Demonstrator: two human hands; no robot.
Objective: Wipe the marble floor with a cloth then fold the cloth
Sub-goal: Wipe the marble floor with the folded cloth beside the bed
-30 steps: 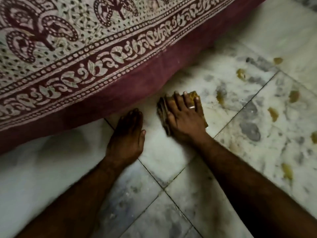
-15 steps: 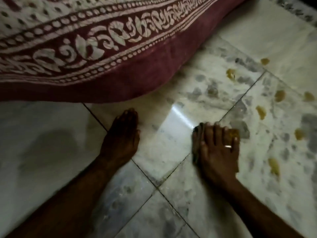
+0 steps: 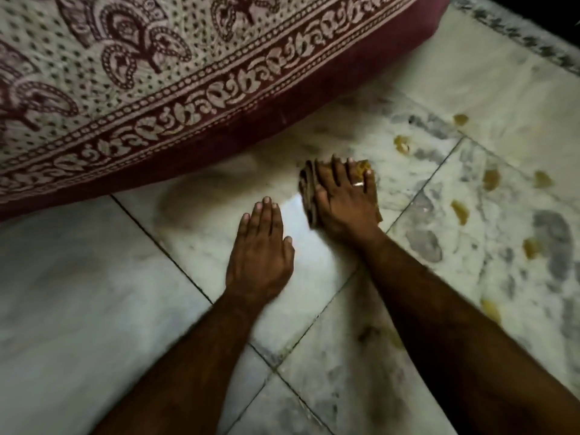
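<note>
In the head view, the right hand (image 3: 345, 199) pressed the bunched cloth (image 3: 306, 186) onto the marble floor (image 3: 439, 356), its fingers (image 3: 337, 169) straight and slightly spread. The left hand (image 3: 260, 249) lay flat just beside it, fingers together. Yellow spots (image 3: 459, 211) dotted the tiles to the right. The small wad could smear them rather than lift them, or snag the nearby bedspread (image 3: 157, 89).

Marble floor (image 3: 78, 293) is smooth and polished, throwing a glossy white glare dead centre, with dull yellow smears (image 3: 459, 211) out at three o'clock. At eleven o'clock the bedspread (image 3: 157, 98) is matt printed fabric. The cloth (image 3: 307, 186) under the right hand (image 3: 343, 202) looks soft, matt brown, and the ring (image 3: 357, 184) glints shiny metal.
</note>
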